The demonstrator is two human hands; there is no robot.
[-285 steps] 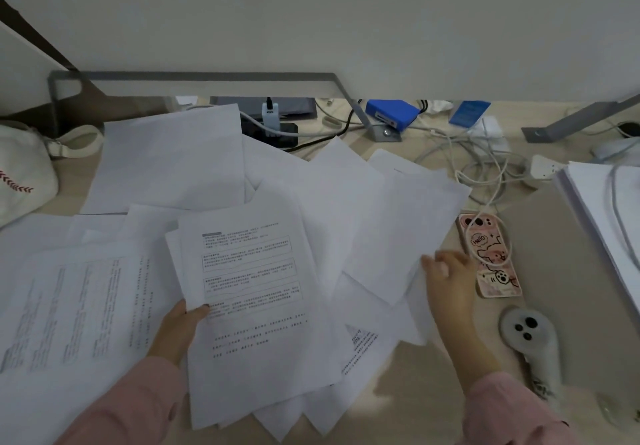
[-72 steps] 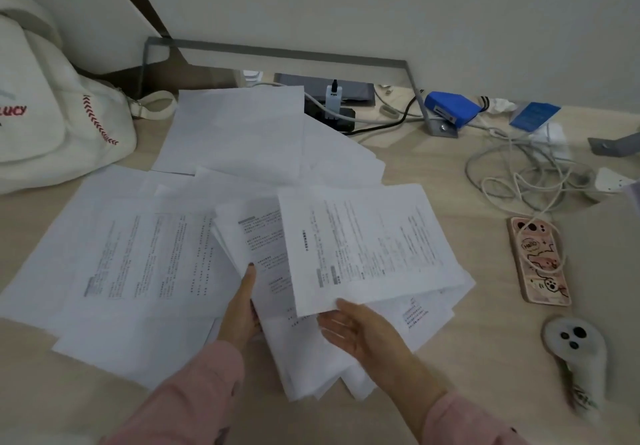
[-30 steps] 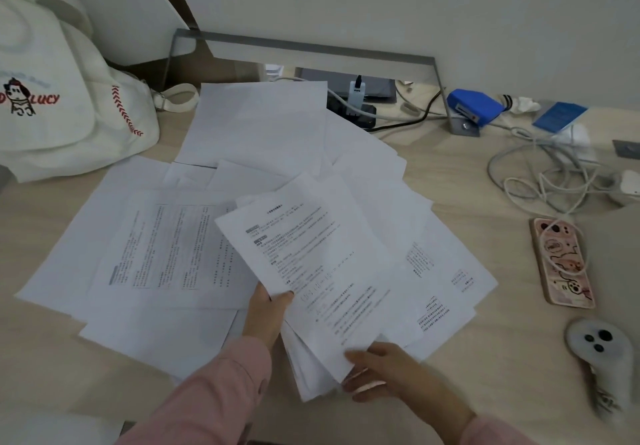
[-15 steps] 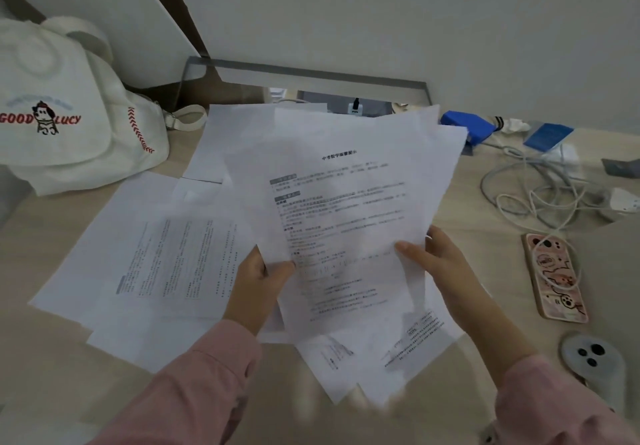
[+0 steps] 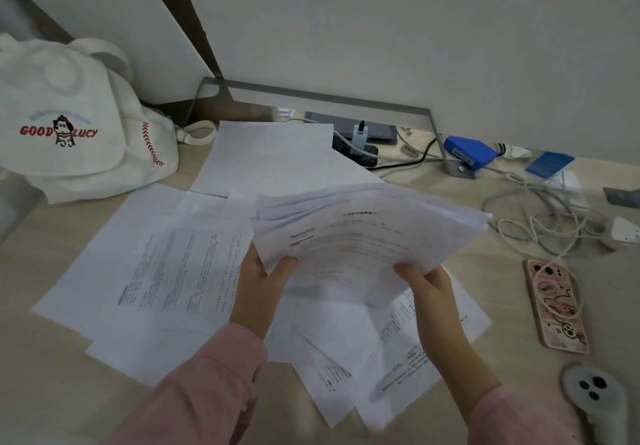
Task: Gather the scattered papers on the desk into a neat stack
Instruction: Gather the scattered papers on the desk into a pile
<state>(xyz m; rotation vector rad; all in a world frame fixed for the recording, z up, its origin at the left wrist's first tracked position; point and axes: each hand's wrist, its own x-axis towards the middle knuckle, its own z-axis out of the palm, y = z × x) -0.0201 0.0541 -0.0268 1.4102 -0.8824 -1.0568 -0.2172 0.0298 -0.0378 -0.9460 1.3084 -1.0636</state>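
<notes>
Both hands, left hand (image 5: 263,278) and right hand (image 5: 427,283), pinch a lifted bundle (image 5: 363,237) by its near edge, likely for squaring; loose sheets (image 5: 166,271) lie on the surface (image 5: 433,185) beneath.

White bag (image 5: 69,126) reads "GOOD LUCY"; print on papers (image 5: 363,237) illegible

We see thin matt white paper in the held sheaf (image 5: 367,237), its sheets bending softly. Under it the desk (image 5: 52,358) looks like pale smooth wood laminate. Left of the sheaf sits a matt cream cloth bag (image 5: 76,126) with red stitching. Right of the sheaf lie a glossy pink phone case (image 5: 557,306) and smooth white plastic cables (image 5: 540,223). Behind the sheaf runs a brushed grey metal bar (image 5: 329,98).
</notes>
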